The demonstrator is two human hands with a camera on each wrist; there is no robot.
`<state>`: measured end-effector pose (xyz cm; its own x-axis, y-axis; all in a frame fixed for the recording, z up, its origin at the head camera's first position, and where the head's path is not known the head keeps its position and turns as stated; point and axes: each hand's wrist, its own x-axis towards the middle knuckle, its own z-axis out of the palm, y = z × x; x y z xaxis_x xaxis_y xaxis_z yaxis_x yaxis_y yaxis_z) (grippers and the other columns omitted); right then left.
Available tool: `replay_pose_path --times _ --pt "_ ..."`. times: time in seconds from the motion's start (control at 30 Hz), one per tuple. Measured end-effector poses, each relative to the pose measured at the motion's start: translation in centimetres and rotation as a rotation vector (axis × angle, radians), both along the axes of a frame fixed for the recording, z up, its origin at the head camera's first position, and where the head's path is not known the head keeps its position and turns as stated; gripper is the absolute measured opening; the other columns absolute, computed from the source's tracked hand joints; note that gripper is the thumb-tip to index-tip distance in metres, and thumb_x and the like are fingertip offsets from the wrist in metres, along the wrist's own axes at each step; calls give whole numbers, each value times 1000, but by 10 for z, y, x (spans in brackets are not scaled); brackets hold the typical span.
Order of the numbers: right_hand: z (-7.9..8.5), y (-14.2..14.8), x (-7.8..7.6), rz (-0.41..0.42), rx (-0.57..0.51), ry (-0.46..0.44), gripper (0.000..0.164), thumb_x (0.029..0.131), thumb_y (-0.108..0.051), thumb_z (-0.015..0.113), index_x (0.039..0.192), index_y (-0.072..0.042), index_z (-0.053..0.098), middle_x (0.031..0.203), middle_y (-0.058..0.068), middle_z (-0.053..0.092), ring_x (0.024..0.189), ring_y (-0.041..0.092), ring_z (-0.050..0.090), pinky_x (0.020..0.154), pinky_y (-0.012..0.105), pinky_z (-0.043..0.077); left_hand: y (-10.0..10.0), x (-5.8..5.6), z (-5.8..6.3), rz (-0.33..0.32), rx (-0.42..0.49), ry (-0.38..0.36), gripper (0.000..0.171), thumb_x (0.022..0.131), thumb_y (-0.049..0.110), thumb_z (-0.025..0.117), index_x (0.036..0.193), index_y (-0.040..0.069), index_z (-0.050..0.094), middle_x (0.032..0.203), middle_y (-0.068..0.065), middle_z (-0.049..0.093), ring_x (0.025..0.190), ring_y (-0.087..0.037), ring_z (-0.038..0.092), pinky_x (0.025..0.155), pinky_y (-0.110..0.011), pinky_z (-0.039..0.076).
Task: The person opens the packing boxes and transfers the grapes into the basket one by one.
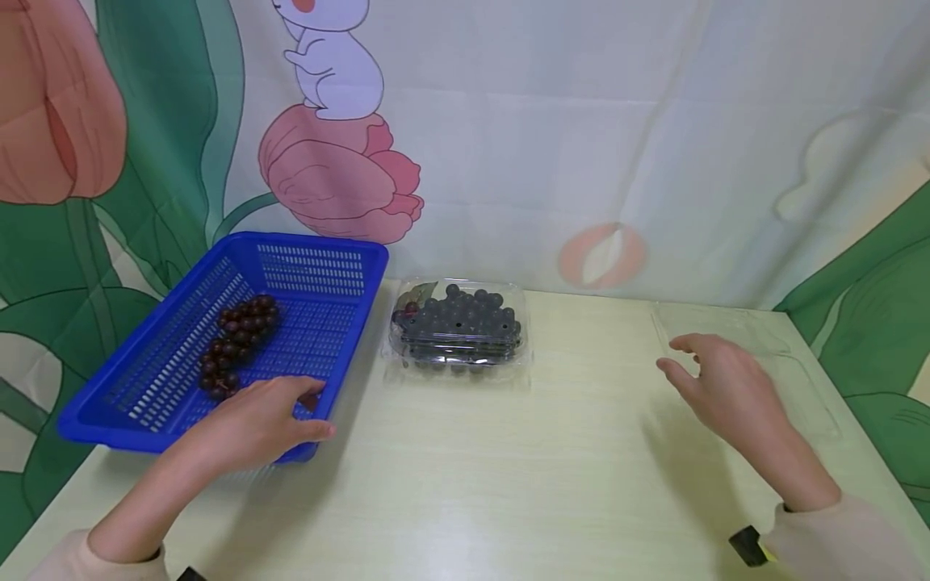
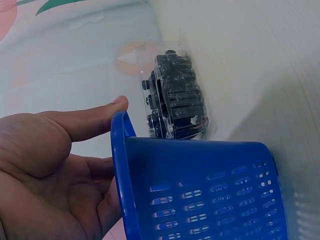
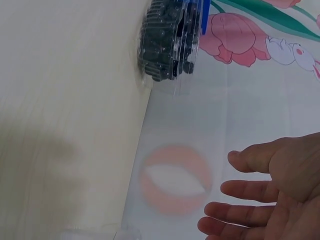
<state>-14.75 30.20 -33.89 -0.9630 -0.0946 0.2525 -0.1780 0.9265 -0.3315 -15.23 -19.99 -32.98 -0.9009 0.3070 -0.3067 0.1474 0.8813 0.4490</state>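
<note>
My left hand [image 1: 265, 420] is at the near right corner of a blue plastic basket [image 1: 370, 258]. Its thumb and fingers straddle the rim and pinch it; the left wrist view has the thumb tip right at the rim [image 2: 118, 150]. A bunch of dark red grapes [image 1: 236, 339] lies inside, toward the basket's left side. Over the table's right side my right hand [image 1: 730, 391] hovers, fingers spread and holding nothing. Beneath and beyond it lies a clear plastic container [image 1: 806, 387], nearly invisible against the tabletop. My right hand partly covers it.
A closed clear clamshell box [image 1: 458, 323] full of dark round fruit stands at the back middle, just right of the basket. Behind the pale table [image 1: 508, 476] hangs a printed cloth [image 1: 508, 161] with flowers and a rabbit.
</note>
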Motion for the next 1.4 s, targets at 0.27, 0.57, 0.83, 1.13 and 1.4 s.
replay_pose_path --times 0.27,0.57,0.83,1.13,1.4 --pt "0 -16 -3 11 0 -22 36 99 -20 69 123 7 69 122 28 68 97 43 67 75 58 54 0 0 -1 -8 0 16 73 95 38 76 145 -9 51 125 -15 68 117 -36 62 90 -55 53" --pt "-1 -33 -6 38 0 -30 35 98 -19 71 121 7 69 121 27 69 109 46 65 81 60 53 0 1 -2 -6 -9 27 71 95 37 76 144 -9 52 124 -14 68 117 -36 62 90 -56 52" --pt "-2 -48 -10 56 5 -38 34 98 -20 71 121 5 70 120 25 70 110 44 65 80 57 54 0 2 -2 6 -6 16 72 95 38 76 145 -8 51 125 -14 67 117 -36 61 90 -55 53" --pt "-5 -63 -14 83 -8 -41 32 98 -19 72 121 4 71 119 23 70 107 43 66 81 57 55 0 2 -2 16 3 12 73 95 40 75 146 -8 50 127 -16 67 119 -37 61 91 -56 52" --pt "-12 -75 -21 102 7 -43 31 97 -18 72 119 4 71 119 22 71 110 43 66 85 57 54 0 2 -2 17 3 10 73 95 40 75 146 -7 50 128 -15 67 119 -37 61 91 -56 53"
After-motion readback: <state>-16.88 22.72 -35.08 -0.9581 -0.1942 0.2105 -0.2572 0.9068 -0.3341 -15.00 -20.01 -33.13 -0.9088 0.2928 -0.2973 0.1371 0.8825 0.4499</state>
